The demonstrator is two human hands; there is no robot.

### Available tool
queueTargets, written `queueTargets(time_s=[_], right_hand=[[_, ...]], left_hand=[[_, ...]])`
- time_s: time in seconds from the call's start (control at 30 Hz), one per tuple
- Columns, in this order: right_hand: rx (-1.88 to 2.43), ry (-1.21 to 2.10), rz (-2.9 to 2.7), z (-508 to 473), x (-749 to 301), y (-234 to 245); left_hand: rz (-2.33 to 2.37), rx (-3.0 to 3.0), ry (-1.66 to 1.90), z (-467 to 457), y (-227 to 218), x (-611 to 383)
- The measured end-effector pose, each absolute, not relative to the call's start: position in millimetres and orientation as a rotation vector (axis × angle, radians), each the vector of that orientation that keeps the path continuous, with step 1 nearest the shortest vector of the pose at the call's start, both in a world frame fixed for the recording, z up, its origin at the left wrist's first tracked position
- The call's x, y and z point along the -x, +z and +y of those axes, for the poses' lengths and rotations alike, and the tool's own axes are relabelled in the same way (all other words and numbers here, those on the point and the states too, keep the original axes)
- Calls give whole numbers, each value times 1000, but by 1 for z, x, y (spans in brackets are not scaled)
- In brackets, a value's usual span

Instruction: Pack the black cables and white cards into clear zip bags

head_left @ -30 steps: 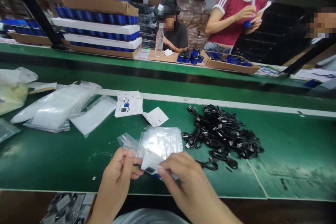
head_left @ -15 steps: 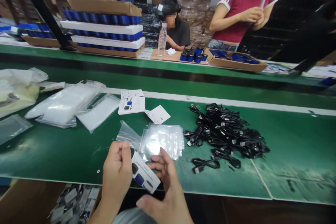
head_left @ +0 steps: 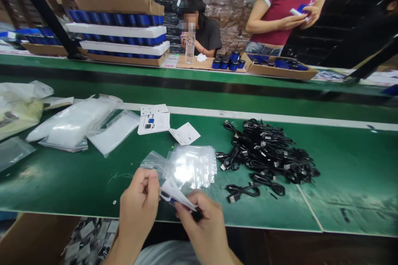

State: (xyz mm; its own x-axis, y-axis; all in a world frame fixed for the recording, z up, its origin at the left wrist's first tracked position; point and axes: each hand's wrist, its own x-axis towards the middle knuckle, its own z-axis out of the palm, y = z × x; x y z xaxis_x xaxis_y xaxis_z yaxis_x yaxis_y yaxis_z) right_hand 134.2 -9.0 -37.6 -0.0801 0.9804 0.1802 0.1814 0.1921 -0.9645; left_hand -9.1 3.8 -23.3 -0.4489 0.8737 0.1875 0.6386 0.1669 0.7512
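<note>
My left hand (head_left: 140, 196) pinches a clear plastic bag (head_left: 153, 160) near the table's front edge. One end of a printed leaflet (head_left: 174, 192) lies at its fingertips; whether they grip it too I cannot tell. My right hand (head_left: 203, 219) is closed on the leaflet's other end, with something black partly hidden under its fingers. The leaflet is tilted and slightly bowed. Just beyond the hands lies a fanned stack of clear zip bags (head_left: 194, 165). More leaflets (head_left: 154, 121) and a folded leaflet (head_left: 185, 134) rest behind it.
Right of the bags is a heap of black USB cables (head_left: 264, 149). Filled plastic packs (head_left: 77, 124) lie at left. Below the table edge, a cardboard box (head_left: 34, 236) holds small bagged items. Across the bench are stacked blue items (head_left: 118, 20), a bottle (head_left: 190, 45) and two people.
My right hand has closed from an open pose onto the leaflet's free end. The leaflet has turned from face-up to more edge-on. My left hand keeps its pinch.
</note>
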Motion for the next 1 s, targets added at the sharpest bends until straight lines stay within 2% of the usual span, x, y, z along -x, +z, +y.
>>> queueTargets(time_s=[0.1, 0.23, 0.47, 0.6, 0.73, 0.83, 1.0], right_hand=[[941, 660, -1603, -4, -144, -27], [800, 431, -1660, -6, -147, -20], [825, 395, -1807, -5, -151, -19], [1040, 328, -1946, -2, -151, -22], [1220, 455, -1965, 0, -150, -22], [1286, 703, -2030, 2, -156, -11], [1098, 1139, -2198, 2, -174, 9]], left_hand=[[2168, -1483, 1133, 1, -20, 8], [2129, -1564, 1138, -3, -12, -2], [2057, -1718, 1080, -8, -8, -7], [2076, -1930, 1038, -9, -14, -6], [1912, -2277, 1041, -12, -23, -13], [1800, -2386, 974, -14, -27, -16], [1822, -2389, 922, -18, -22, -14]])
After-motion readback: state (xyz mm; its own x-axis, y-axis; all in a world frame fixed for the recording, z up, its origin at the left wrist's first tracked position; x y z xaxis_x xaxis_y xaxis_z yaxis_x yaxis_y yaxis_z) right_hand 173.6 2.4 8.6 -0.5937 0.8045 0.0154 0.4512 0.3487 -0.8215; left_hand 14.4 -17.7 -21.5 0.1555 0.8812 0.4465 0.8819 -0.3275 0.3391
